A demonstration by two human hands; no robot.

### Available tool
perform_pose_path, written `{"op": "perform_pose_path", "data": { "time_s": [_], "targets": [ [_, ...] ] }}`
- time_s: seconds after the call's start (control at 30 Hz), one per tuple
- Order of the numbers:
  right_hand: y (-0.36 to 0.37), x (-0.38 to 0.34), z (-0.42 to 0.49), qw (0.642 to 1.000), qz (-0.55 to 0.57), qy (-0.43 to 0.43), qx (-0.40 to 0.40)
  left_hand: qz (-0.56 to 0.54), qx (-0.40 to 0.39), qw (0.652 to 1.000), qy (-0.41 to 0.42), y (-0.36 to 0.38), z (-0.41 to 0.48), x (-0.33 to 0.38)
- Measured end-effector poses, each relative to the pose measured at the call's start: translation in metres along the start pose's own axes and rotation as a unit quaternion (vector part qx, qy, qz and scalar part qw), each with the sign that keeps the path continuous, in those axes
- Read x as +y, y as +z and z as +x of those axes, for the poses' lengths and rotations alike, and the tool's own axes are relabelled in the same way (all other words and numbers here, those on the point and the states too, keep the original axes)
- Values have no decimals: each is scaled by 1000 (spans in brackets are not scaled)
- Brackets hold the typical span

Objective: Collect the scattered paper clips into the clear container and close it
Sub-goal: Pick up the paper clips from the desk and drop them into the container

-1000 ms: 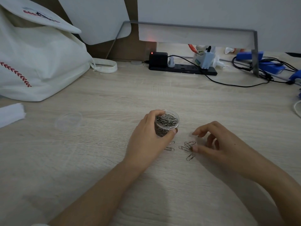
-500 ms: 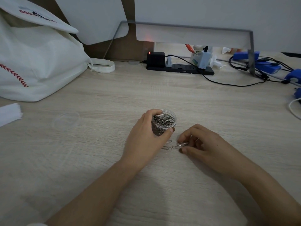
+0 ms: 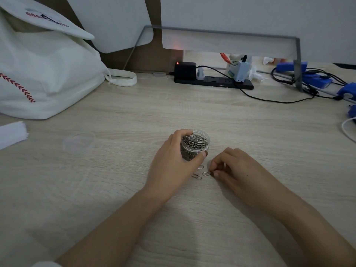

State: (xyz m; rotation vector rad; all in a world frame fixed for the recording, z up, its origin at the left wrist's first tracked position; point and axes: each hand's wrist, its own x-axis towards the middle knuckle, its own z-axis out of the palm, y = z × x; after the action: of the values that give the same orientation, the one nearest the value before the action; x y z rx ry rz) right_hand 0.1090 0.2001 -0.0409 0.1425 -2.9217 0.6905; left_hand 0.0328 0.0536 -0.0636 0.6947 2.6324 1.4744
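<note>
A small clear round container [image 3: 195, 144], open at the top and nearly full of silver paper clips, stands on the wooden desk [image 3: 173, 112]. My left hand [image 3: 173, 164] is wrapped around its left and near side. Just right of it, my right hand [image 3: 233, 166] pinches paper clips [image 3: 207, 173] with thumb and fingertips at desk level. Two more loose clips lie between the hands: one [image 3: 196, 176] near my left thumb, another [image 3: 201, 167] partly hidden under it. The clear lid [image 3: 79, 142] lies flat on the desk far to the left.
A white cloth bag [image 3: 44, 74] fills the back left. A folded white paper [image 3: 11, 134] is at the left edge. A black power strip [image 3: 213, 81] with plugs and a cable sits at the back, blue devices and wires [image 3: 316, 79] at the back right.
My right hand slid left toward the container, gathering the scattered clips and closing its fingers on them. My left hand kept hold of the container.
</note>
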Motion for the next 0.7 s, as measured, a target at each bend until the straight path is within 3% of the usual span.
{"op": "perform_pose_path", "data": {
  "time_s": [0.37, 0.57, 0.7],
  "targets": [
    [-6, -10, 7, 993, -22, 85, -85, -1, -9, 1000, -4, -1, -1, 0],
    [-3, -15, 2, 994, -64, 69, -56, 2, -9, 1000, -3, -1, 0, 1],
    [-9, -8, 0, 993, 31, 115, -13, 5, -4, 1000, 0, 0, 0, 0]
  ]
}}
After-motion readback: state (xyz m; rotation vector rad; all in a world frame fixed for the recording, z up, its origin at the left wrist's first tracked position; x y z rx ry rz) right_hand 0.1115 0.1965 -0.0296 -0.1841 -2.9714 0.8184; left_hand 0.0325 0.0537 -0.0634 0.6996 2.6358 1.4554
